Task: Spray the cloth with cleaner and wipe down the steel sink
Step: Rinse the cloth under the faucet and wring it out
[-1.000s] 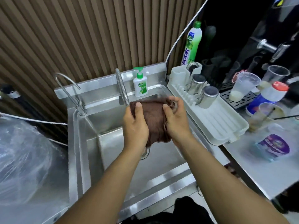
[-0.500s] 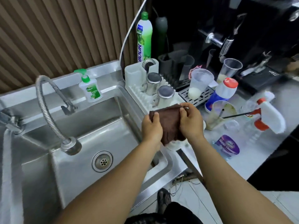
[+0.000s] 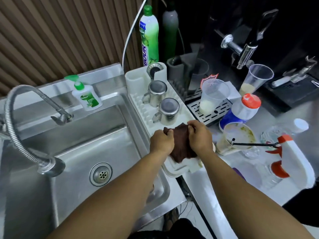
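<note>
A dark brown cloth (image 3: 181, 144) hangs bunched between both hands, over the near end of the white drying rack (image 3: 138, 102). My left hand (image 3: 161, 140) pinches its left top corner. My right hand (image 3: 200, 137) grips its right top edge. The steel sink (image 3: 82, 149) lies to the left, with a round drain (image 3: 101, 174) in its floor and a flexible hose tap (image 3: 25, 121) arching over it. A white spray bottle with a red trigger (image 3: 293, 161) lies on the counter to the right, apart from both hands.
A green-capped soap bottle (image 3: 87, 97) stands on the sink's back ledge. Two steel mugs (image 3: 163, 102) sit upside down on the rack. Plastic cups (image 3: 212, 95), a red-lidded jar (image 3: 241, 111), a tall green bottle (image 3: 149, 35) and a black coffee machine crowd the counter at right.
Both hands carried the cloth from over the sink basin rightward to the drying rack's near end. My view swung right, bringing the counter and spray bottle into sight.
</note>
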Available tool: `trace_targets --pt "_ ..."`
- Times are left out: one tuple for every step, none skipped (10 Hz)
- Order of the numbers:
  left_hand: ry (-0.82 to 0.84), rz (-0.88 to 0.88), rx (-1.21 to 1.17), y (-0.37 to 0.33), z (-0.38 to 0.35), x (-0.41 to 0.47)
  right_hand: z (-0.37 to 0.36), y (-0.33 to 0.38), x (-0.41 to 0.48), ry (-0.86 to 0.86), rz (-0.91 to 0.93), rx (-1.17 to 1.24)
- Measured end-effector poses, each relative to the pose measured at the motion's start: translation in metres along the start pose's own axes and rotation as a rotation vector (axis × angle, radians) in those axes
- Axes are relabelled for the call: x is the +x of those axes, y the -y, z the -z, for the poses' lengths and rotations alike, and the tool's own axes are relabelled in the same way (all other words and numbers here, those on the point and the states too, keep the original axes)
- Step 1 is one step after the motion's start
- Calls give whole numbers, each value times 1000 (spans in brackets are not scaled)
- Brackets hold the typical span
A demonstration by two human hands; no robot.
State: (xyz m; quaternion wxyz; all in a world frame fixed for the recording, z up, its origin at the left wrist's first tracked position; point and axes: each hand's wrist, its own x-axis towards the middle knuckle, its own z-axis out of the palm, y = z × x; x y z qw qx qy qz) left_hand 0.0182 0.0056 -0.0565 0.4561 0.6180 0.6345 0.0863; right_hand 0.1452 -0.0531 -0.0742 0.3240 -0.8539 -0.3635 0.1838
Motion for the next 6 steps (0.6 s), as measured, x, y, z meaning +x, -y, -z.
trace_targets --pt "-47 -140 211 1 10 -1 4 8 3 -9 69 -244" --pt "-150 -411 479 4 18 -16 12 16 -3 -125 168 -394" --pt "-133 -624 723 14 12 -22 9 6 -12 -40 305 -410" --pt "27 -570 942 28 2 -16 1 -14 -23 169 360 -545" --pt "70 -536 956 32 1 -16 -2 -20 -25 182 321 -544" --pt "-8 -588 905 26 13 -16 0 -11 -28 135 329 -558"
